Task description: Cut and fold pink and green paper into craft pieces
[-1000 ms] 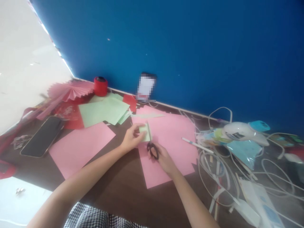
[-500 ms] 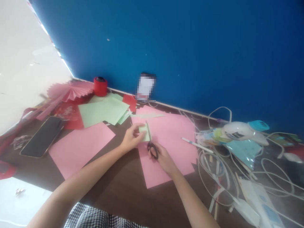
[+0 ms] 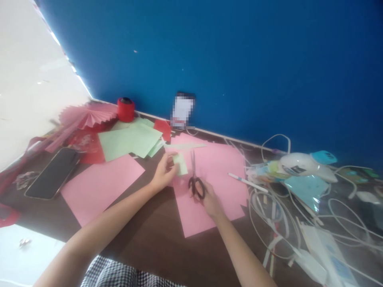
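My left hand pinches a small piece of light green paper between thumb and fingers. To its right, my right hand has its fingers in the black handles of a pair of scissors. The blades point away from me, slightly parted, and stand clear of the green piece. Both hands are over pink paper sheets lying on the dark table. A thin pale green strip rests on the pink sheets just beyond my hands.
Green sheets, another pink sheet, a black phone, a folded pink paper fan and a red round object lie leftward. A propped phone leans on the blue wall. White cables and a white bottle crowd the right.
The scissors have moved right, away from the green paper's edge, and their blades have parted slightly. My left hand has shifted a little left with the green piece still held.
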The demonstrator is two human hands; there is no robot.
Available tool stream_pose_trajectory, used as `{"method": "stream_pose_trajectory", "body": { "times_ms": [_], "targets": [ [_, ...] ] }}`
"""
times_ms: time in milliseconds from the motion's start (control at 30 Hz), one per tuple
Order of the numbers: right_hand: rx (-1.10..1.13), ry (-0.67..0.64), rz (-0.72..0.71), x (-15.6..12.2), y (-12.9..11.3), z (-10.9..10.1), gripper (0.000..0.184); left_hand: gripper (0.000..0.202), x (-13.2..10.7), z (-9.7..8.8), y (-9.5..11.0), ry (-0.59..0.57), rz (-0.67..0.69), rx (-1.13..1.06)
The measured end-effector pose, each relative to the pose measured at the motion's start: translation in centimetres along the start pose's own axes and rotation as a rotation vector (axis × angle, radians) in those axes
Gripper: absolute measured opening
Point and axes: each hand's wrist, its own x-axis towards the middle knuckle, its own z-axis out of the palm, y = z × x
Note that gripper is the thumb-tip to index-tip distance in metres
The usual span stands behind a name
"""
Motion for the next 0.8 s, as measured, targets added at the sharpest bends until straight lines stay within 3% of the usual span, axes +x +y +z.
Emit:
{"method": "stream_pose_trajectory", "body": {
  "times_ms": [433,800],
  "targets": [
    [-0.045,-0.091,-0.012,-0.4,-0.4,0.3,0.034,0.020,0.3,-0.1,0.6,0.322,0.088,0.142],
    [-0.115,-0.160,-0.037,-0.4,-0.7,0.3,0.032,0.030,0.0,0.3,-0.1,0.156,0.153,0.042]
  ]
}}
